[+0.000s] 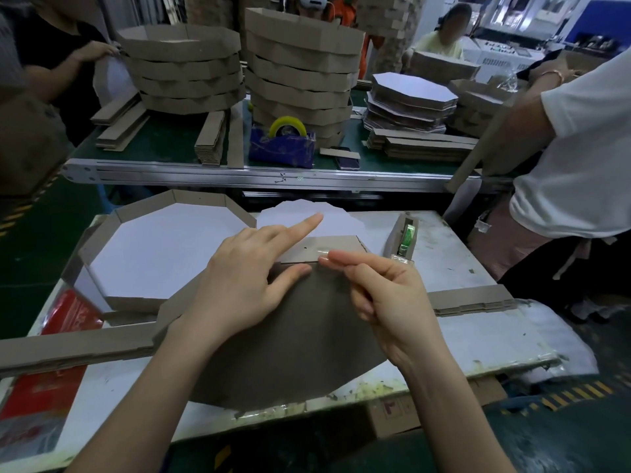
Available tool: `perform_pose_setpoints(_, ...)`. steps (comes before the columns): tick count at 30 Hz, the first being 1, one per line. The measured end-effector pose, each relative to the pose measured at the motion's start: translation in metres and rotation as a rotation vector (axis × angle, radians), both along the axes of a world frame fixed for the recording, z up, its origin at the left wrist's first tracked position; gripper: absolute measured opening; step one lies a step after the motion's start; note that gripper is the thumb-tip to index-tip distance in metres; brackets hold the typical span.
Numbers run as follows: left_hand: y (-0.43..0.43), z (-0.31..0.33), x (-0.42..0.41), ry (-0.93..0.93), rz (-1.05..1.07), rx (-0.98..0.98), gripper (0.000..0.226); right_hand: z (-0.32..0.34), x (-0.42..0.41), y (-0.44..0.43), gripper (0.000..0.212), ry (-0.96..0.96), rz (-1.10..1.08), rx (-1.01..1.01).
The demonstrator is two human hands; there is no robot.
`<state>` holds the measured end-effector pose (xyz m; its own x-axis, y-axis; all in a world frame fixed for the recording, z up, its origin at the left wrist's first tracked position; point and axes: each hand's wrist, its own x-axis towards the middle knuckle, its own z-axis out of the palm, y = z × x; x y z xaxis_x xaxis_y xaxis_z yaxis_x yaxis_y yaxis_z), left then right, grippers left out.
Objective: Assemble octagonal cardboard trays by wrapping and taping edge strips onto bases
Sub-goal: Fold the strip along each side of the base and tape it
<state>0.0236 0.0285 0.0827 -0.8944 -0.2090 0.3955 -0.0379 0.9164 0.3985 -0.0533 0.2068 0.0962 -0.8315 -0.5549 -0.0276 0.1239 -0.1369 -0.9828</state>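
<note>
Nearest, under both wrists: base, brown side up on the tabletop, overhanging its near edge. Looks light and stiff across the flat, likely to bend at creases and dent at corners; probably not slippery, going by the matt board. Best held flat with a spread palm close to the seam, not lifted by one corner.

Pressing it down with the left hand: grip spread, thumb along the fold, forefinger straight and pointing away. Pinching a clear piece of tape with the right hand, grip pressed together at the fingertips, right where the strip meets the base's far edge. Thin, sticky, apt to crease; better kept taut by its end and rubbed down from the seam outward.

Left of the grip, a finished tray; right of it and a little beyond, a dispenser with a green roll. Farther off, a conveyor carrying stacked trays and a blue dispenser.

No brand or label legible; only scrawled marks on the conveyor rail and a red mark on a carton below the tabletop, too unclear to read.
</note>
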Motion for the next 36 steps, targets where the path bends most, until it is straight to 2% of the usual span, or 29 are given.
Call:
perform_pose_setpoints(11, 0.003, 0.003, 0.002, -0.041, -0.035, -0.096, 0.045, -0.008, 0.003, 0.004, 0.030, -0.045, -0.007, 0.018)
perform_pose_setpoints(17, 0.004, 0.005, 0.002, -0.070, -0.023, -0.121, 0.047, -0.016, 0.001, 0.005, 0.035, -0.029, 0.016, 0.027)
perform_pose_setpoints(21, 0.003, 0.005, 0.000, -0.104, -0.006, -0.140, 0.044, -0.020, 0.001, 0.006, 0.030, 0.021, 0.024, 0.062)
perform_pose_setpoints(25, 0.005, 0.005, 0.000, -0.110, -0.021, -0.117, 0.039, -0.028, -0.001, 0.000, 0.043, -0.085, -0.018, 0.045)
perform_pose_setpoints(29, 0.010, 0.010, -0.003, -0.106, -0.025, -0.159, 0.038, -0.033, -0.004, -0.006, 0.043, -0.121, -0.057, 0.036)
perform_pose_setpoints(32, 0.009, 0.012, -0.007, -0.091, -0.056, -0.109, 0.032, -0.037, -0.006, -0.007, 0.039, -0.104, -0.064, 0.051)
perform_pose_setpoints(36, 0.011, 0.012, -0.012, -0.089, -0.032, -0.007, 0.036, -0.040, -0.005, -0.006, 0.040, -0.099, -0.055, 0.049)
